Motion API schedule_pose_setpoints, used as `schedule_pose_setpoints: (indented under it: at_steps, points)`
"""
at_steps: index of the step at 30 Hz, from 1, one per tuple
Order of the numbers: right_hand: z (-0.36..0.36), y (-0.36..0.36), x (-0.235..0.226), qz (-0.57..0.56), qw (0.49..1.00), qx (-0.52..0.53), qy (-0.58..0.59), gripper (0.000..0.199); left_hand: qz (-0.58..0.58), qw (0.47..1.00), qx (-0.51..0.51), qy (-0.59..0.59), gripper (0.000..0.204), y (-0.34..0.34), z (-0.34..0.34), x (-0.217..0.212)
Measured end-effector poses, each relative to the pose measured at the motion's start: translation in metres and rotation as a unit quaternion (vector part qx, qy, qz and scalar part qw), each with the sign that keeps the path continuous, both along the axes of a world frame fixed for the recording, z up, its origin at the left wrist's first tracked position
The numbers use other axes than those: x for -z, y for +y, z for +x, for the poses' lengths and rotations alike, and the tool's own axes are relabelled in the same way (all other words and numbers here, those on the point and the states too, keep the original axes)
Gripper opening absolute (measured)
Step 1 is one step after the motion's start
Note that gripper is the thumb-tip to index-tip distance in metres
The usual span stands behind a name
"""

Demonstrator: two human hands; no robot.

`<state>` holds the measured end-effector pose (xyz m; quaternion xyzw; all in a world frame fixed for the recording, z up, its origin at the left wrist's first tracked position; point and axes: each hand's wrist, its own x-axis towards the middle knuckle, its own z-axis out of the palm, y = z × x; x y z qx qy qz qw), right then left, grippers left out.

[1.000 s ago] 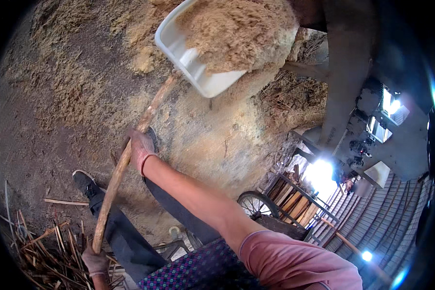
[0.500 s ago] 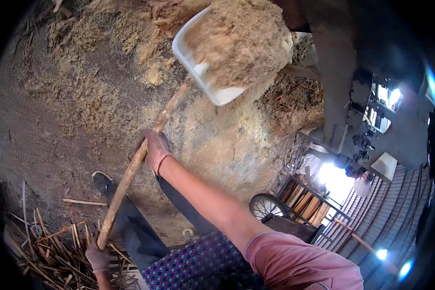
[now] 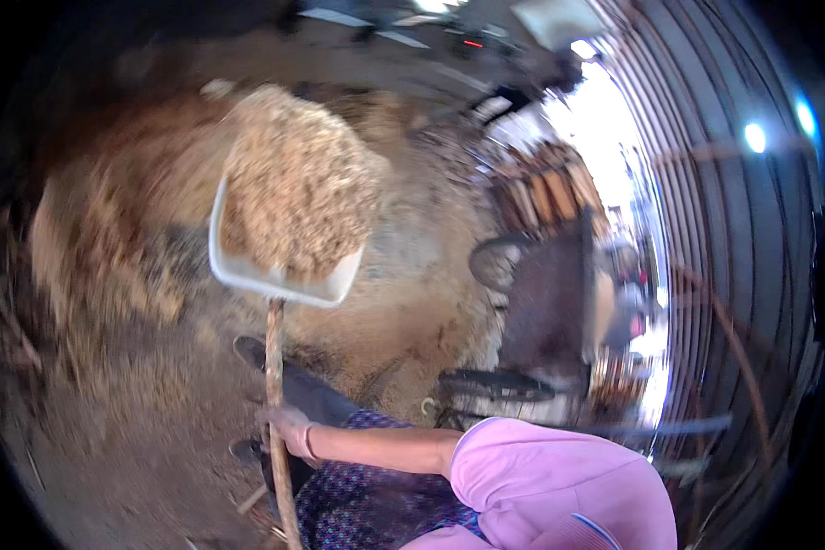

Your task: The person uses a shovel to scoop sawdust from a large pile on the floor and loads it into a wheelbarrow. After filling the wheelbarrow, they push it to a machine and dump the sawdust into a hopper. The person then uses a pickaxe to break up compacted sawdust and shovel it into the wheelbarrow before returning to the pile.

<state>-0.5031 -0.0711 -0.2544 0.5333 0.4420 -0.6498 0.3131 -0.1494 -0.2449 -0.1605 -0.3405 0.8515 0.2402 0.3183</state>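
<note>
From the head camera, looking down, the person's right hand [image 3: 289,431] is wrapped tight around a long, rough wooden shovel handle [image 3: 273,367], gripping it at about the seven o'clock part of the picture. The handle runs nearly straight up from the bottom edge toward twelve o'clock and meets a wide white plastic shovel blade [image 3: 280,280] just left of centre. The blade is heaped with a tall mound of pale tan sawdust [image 3: 298,188], which rises well above the blade's rim and covers almost all of it.

The left hand is out of sight below the bottom edge, so I cannot tell what it holds or how it is set.

Behind and below the blade, from nine to twelve o'clock, lies a broad pile of the same tan sawdust [image 3: 101,257] on the dirt floor [image 3: 147,458]; the picture is blurred there. A dark shoe [image 3: 247,348] stands on the floor just left of the handle. At three o'clock a dark wheelbarrow [image 3: 545,302] stands with its wheel [image 3: 497,264] near the pile. The person's pink sleeve [image 3: 541,481] fills five o'clock.
</note>
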Motion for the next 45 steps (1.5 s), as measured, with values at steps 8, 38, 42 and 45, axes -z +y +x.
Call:
schedule_pose_setpoints:
  at_steps: [8, 38, 42, 45]
  points:
    - [-0.015, -0.129, 0.052, -0.033, 0.990, 0.119, 0.067, 0.018, 0.035, 0.980, 0.177, 0.079, 0.040, -0.201, -0.173, 0.098]
    - [-0.190, -0.111, 0.157, 0.044, 0.740, 0.460, 0.489, 0.025, -0.076, 0.735, 0.561, 0.374, 0.048, -0.360, -0.529, 0.309]
    - [-0.159, -0.133, 0.154, -0.005, 0.714, 0.498, 0.492, 0.023, -0.053, 0.660, 0.576, 0.479, 0.048, -0.424, -0.521, 0.365]
    - [-0.140, -0.134, 0.165, -0.040, 0.714, 0.489, 0.500, 0.021, -0.074, 0.670, 0.595, 0.439, 0.050, -0.436, -0.518, 0.378]
